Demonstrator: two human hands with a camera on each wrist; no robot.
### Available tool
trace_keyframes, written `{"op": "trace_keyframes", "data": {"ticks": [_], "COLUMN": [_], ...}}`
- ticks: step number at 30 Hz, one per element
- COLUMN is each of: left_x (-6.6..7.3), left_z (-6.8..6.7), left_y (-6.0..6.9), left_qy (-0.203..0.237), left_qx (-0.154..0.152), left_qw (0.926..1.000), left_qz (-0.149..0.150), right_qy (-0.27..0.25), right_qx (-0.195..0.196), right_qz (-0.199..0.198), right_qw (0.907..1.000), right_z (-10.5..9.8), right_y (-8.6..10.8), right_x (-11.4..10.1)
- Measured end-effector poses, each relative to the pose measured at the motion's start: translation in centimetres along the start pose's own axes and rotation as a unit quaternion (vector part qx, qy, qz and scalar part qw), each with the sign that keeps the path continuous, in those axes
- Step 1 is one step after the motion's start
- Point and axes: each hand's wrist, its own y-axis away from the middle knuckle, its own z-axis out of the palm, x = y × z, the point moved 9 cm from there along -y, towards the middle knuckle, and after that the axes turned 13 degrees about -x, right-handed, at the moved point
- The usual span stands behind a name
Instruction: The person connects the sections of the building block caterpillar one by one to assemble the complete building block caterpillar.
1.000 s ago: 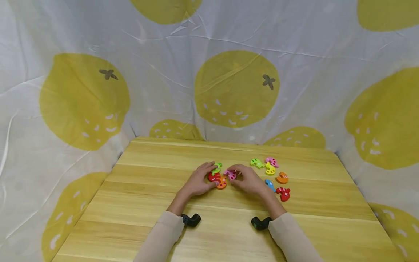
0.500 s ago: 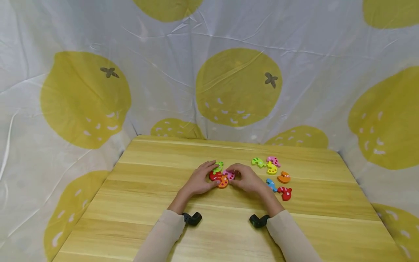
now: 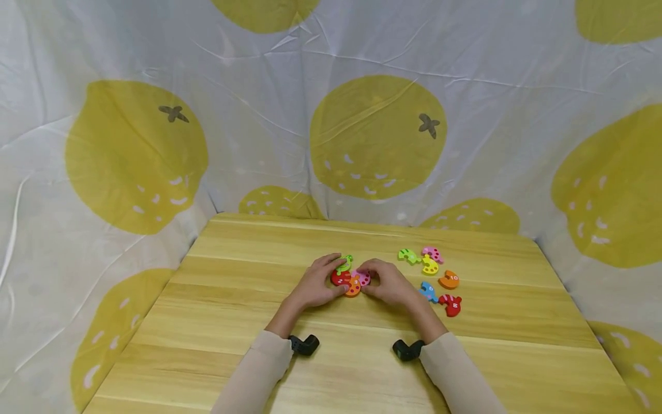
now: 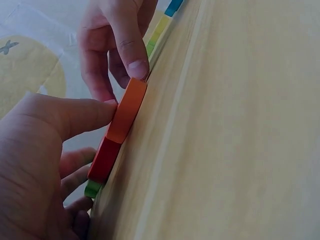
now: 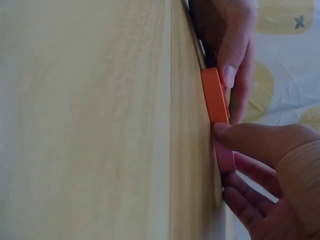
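Observation:
In the head view my left hand [image 3: 315, 283] holds a cluster of small numbered puzzle pieces flat on the table. Its fingers lie over the green piece [image 3: 345, 263] and beside the red piece [image 3: 339, 278] marked 2. The thumb presses the edge of the orange piece [image 4: 127, 110], marked 3, in the left wrist view. Between the thumb and fingers of my right hand [image 3: 387, 282] is a pink spotted puzzle piece [image 5: 224, 154], pinched and set against the orange one. Fingers partly cover the green and pink pieces.
Right of my hands lie more puzzle pieces: green [image 3: 408, 256], pink [image 3: 433, 254], yellow [image 3: 430, 265], orange [image 3: 449, 280] marked 10, blue [image 3: 428, 291] and red [image 3: 451, 305]. A lemon-patterned cloth [image 3: 269, 132] surrounds the wooden table [image 3: 217, 322].
My right hand has moved slightly left, bringing the pink puzzle piece from a small gap up against the orange piece. The left hand stays almost in place.

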Motion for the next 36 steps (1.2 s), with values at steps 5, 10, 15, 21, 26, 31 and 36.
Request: {"op": "trace_keyframes", "data": {"ticks": [5, 10, 15, 21, 26, 31, 36], "left_x": [-0.1, 0.2, 0.2, 0.2, 0.1, -0.1, -0.2], "left_z": [0.1, -0.2, -0.1, -0.2, -0.1, 0.1, 0.2], "left_y": [-0.1, -0.2, -0.2, 0.2, 0.3, 0.2, 0.0], "left_qy": [-0.005, -0.004, -0.005, -0.005, -0.009, -0.019, -0.024], "left_qx": [0.000, 0.007, 0.002, 0.006, 0.006, 0.004, 0.002], "left_qw": [1.0000, 0.9999, 1.0000, 1.0000, 0.9999, 0.9998, 0.9997], "left_qz": [-0.008, -0.007, -0.007, -0.005, -0.004, -0.006, -0.008], "right_qy": [-0.014, -0.005, 0.007, 0.029, 0.037, 0.040, 0.057], "right_qx": [0.012, 0.051, 0.072, 0.097, 0.106, 0.091, 0.063], "right_qz": [-0.012, -0.009, 0.016, 0.009, 0.029, 0.054, 0.058], "right_qw": [0.9998, 0.9986, 0.9973, 0.9948, 0.9933, 0.9936, 0.9947], "right_z": [-0.8, -2.7, -4.1, -5.9, -7.4, -8.4, -8.5], "right_y": [0.7, 1.8, 3.0, 4.0, 4.7, 4.6, 4.1], "right_x": [0.2, 1.0, 2.6, 4.1, 5.5, 6.7, 7.4]}}
